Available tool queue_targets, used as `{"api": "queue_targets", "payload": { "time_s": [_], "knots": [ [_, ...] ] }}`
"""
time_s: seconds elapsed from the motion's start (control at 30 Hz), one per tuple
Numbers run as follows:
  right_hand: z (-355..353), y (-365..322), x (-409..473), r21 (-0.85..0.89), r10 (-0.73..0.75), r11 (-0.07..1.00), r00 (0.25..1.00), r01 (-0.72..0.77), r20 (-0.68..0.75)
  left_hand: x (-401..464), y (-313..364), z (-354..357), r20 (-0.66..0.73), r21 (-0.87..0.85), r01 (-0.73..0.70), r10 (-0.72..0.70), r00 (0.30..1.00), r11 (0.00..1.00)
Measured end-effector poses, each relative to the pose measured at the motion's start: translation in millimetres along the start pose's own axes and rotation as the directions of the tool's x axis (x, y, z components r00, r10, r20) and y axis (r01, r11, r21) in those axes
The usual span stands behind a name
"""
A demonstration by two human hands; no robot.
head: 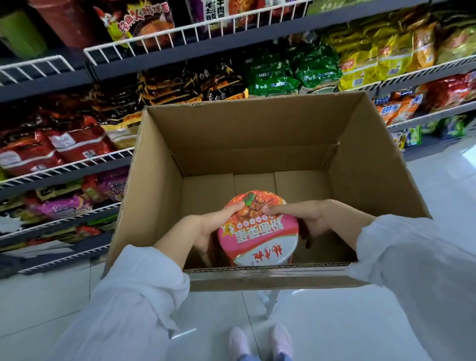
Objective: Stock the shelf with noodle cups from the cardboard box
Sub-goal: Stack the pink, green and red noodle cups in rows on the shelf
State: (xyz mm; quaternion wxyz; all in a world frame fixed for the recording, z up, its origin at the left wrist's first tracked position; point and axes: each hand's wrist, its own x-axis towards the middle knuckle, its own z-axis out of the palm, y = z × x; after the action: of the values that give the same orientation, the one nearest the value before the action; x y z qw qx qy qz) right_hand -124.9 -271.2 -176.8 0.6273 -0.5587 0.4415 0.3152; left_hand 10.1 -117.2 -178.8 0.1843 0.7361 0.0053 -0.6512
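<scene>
Both hands, left [198, 233] and right [322, 220], grip 1 noodle cup [258, 233] inside the cardboard box [255, 129].

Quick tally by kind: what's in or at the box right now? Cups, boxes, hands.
Noodle cup: 1, the only one visible in the box
Cardboard box: 1
Hands gripping the cup: 2, left hand and right hand
Total: 4
</scene>
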Motion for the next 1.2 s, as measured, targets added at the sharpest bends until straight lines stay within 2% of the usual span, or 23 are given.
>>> {"api": "queue_targets", "payload": {
  "time_s": [0.1, 0.3, 0.4, 0.6, 0.7, 0.9, 0.97, 1.07, 1.2],
  "knots": [
    [3, 2, -2, 0.039, 0.01, 0.999, 0.999, -0.011, 0.038, 7, -2, 1, 0.064, -0.072, -0.024, 0.028, 0.998, 0.997],
    [1, 1, 4, 0.1, -0.036, 0.994, 0.999, 0.032, 0.039, 15, -6, 0, 0.027, -0.246, -0.139, 0.15, 0.988, 0.959],
    [-3, -3, 1, 0.137, -0.094, 0.986, 0.995, 0.097, -0.028, 7, -3, 0, -0.015, -0.32, -0.215, 0.222, 0.975, 0.923],
    [-18, -19, -12, 0.276, -0.213, 0.928, 0.964, 0.25, -0.158, -15, 16, 5, -0.141, -0.342, -0.326, 0.295, 0.945, 0.881],
    [-26, -31, -23, 0.248, -0.282, 0.905, 0.924, 0.345, -0.257, -30, 30, 5, -0.199, -0.378, -0.42, 0.37, 0.907, 0.825],
    [-22, -66, -72, 0.182, -0.473, 0.817, 0.816, 0.548, -0.333, -85, 54, -10, -0.31, -0.426, -0.577, 0.487, 0.817, 0.697],
    [-14, -82, -94, 0.17, -0.531, 0.78, 0.781, 0.602, -0.328, -106, 58, -20, -0.345, -0.431, -0.63, 0.528, 0.776, 0.646],
    [1, -111, -125, 0.14, -0.604, 0.738, 0.739, 0.66, -0.297, -147, 59, -36, -0.467, -0.442, -0.715, 0.542, 0.699, 0.541],
    [33, -156, -153, 0.128, -0.662, 0.701, 0.707, 0.702, -0.248, -189, 48, -71, -0.556, -0.41, -0.786, 0.557, 0.617, 0.462]
  ]
}}
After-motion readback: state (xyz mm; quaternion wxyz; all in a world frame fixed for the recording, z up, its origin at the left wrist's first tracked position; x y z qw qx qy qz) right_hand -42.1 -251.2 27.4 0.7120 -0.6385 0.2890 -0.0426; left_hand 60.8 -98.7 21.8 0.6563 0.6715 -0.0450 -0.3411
